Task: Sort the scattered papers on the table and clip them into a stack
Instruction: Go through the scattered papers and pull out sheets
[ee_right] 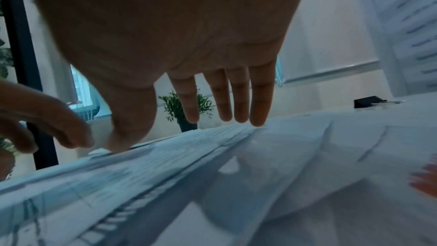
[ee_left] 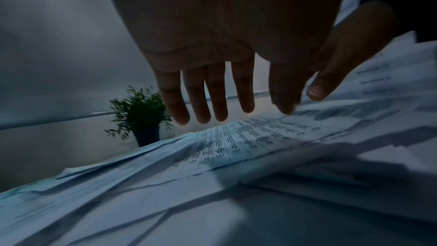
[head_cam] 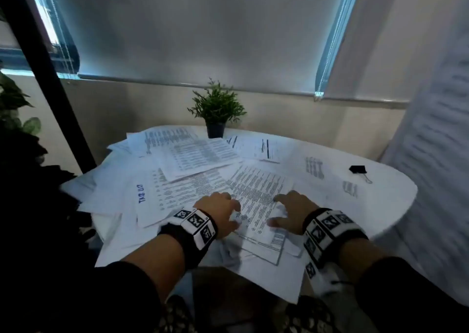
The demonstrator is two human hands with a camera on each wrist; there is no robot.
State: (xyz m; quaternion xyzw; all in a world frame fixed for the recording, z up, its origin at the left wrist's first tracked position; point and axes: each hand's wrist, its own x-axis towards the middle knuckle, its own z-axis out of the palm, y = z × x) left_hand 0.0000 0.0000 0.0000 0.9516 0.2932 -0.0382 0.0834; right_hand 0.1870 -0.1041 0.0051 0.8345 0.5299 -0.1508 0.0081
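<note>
The left hand (ee_left: 227, 31) is hanging palm-down over the papers (ee_left: 236, 156), fingers (ee_left: 216, 96) straight and a bit spread, pointing down toward the sheets. The four fingertips are hovering just above a printed sheet (ee_left: 250, 139) with rows of small text (way too blurry to read). The thumb (ee_left: 283, 91) seems to be touching a sheet's edge, though it's hard to be sure. Another hand's thumb (ee_left: 340, 66) is coming in from the right, nail showing, just beside it. The papers are lying overlapped and crooked all across the bottom, shadows falling over them. A small plant (ee_left: 139, 111) in a dark pot is sitting at the back left, behind the pile.
</note>
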